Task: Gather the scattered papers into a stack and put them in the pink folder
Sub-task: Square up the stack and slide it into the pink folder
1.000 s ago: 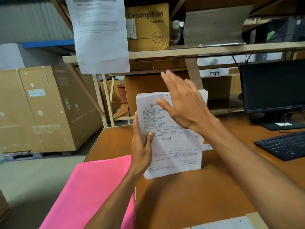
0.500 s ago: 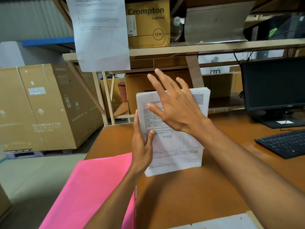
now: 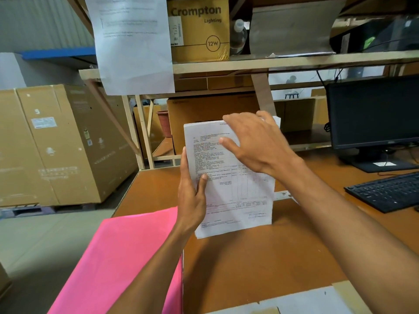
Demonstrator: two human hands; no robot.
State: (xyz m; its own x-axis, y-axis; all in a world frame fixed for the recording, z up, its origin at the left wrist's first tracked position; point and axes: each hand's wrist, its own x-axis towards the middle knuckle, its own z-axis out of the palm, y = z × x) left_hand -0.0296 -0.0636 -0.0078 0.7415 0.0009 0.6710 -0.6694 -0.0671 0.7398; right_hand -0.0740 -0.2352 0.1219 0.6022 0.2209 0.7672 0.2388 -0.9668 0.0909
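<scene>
A stack of printed white papers (image 3: 235, 200) stands upright with its bottom edge on the brown desk (image 3: 260, 257). My left hand (image 3: 191, 196) grips the stack's left edge, thumb on the front sheet. My right hand (image 3: 256, 143) is at the top of the stack, its fingers bent over the top edge and its thumb on the front. The pink folder (image 3: 118, 264) lies closed at the desk's near left corner, partly overhanging the edge, under my left forearm.
A black keyboard (image 3: 385, 191) and a monitor (image 3: 374, 114) stand at the right. Another white sheet (image 3: 306, 302) lies at the desk's near edge. A shelf with boxes rises behind the stack, a sheet (image 3: 131, 41) hanging from it. Large cartons (image 3: 56, 143) stand on the floor at left.
My right hand, flat and raised in front of the stack before, has come down onto its top edge with fingers curled over. The left hand keeps its hold.
</scene>
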